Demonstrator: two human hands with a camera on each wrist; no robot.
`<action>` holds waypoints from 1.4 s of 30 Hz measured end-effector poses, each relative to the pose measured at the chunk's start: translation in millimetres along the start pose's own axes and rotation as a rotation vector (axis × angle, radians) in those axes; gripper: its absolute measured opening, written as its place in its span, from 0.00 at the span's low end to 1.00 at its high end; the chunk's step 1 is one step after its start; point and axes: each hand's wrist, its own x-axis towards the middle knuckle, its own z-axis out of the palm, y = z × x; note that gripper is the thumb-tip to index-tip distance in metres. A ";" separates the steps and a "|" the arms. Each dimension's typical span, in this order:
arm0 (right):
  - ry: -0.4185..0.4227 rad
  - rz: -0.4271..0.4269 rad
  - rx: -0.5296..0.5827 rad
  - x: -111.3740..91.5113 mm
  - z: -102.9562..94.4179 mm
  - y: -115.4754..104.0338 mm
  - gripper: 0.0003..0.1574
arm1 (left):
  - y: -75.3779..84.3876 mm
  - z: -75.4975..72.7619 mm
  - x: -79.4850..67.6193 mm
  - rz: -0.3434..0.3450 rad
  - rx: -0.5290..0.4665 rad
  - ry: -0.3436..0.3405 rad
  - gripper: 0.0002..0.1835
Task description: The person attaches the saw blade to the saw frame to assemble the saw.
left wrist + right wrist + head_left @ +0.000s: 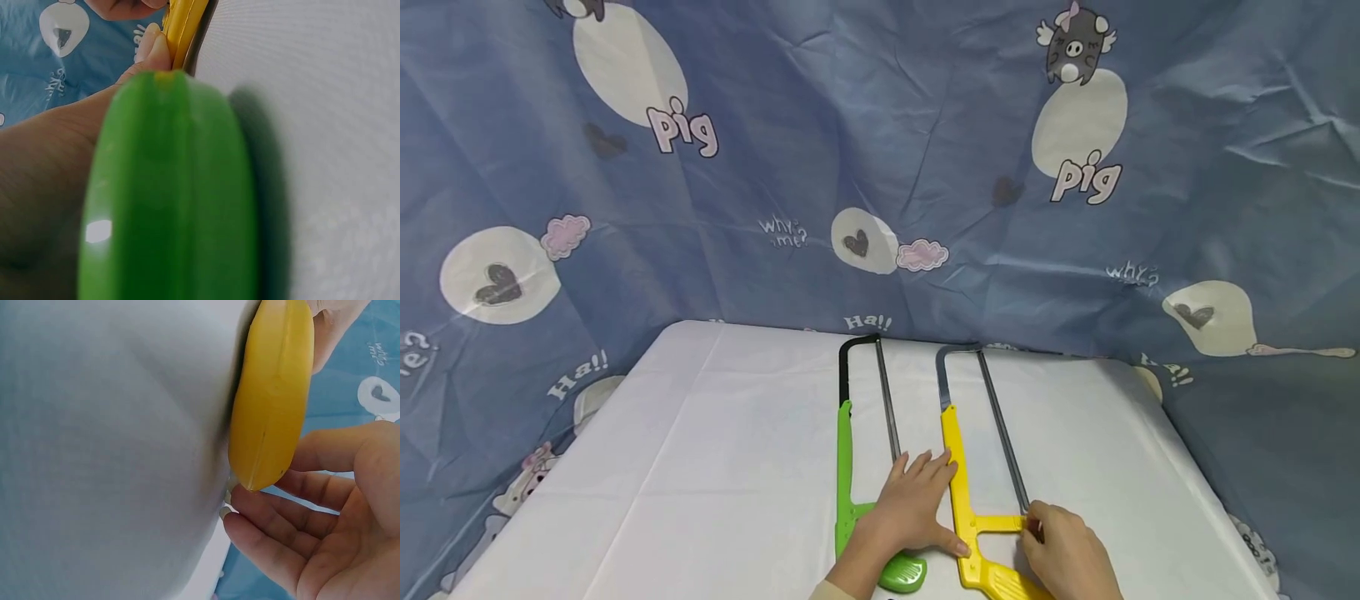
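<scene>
Two hacksaws lie side by side on a white-covered table. One, a green-handled hacksaw (844, 450), has a black bow; the other, a yellow-handled hacksaw (957, 450), has a grey bow. My left hand (910, 504) reaches across the green saw, its spread fingers touching the yellow frame and its thumb low on that frame. My right hand (1067, 546) curls its fingers at the near end of the yellow saw's blade (1003, 429), by the yellow crosspiece. Its fingertips are partly hidden in the head view. The green grip (169, 187) fills the left wrist view; the yellow grip (272, 400) dominates the right wrist view.
The white table cover (722, 467) stretches to both sides of the saws. Behind it hangs a blue cloth (760, 167) printed with pigs and lettering, and the saws' far ends lie close to it.
</scene>
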 end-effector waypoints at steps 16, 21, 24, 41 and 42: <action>0.120 -0.061 0.075 11.9 -9.6 4.6 0.05 | -12.8 -5.2 -0.3 0.019 -0.047 0.054 0.46; 0.196 -0.109 0.097 17.2 -14.1 3.7 0.19 | -25.0 -14.1 -5.0 0.020 -0.020 0.164 0.36; 0.239 -0.133 0.108 20.0 -15.0 1.9 0.24 | -34.5 -22.6 -7.9 0.014 0.003 0.240 0.32; 0.276 -0.322 0.054 51.0 -11.8 -13.1 0.52 | -77.6 -56.2 -31.6 -0.058 0.077 0.460 0.43; 0.269 -0.330 0.046 52.6 -11.7 -14.6 0.53 | -78.4 -57.0 -32.8 -0.070 0.083 0.461 0.45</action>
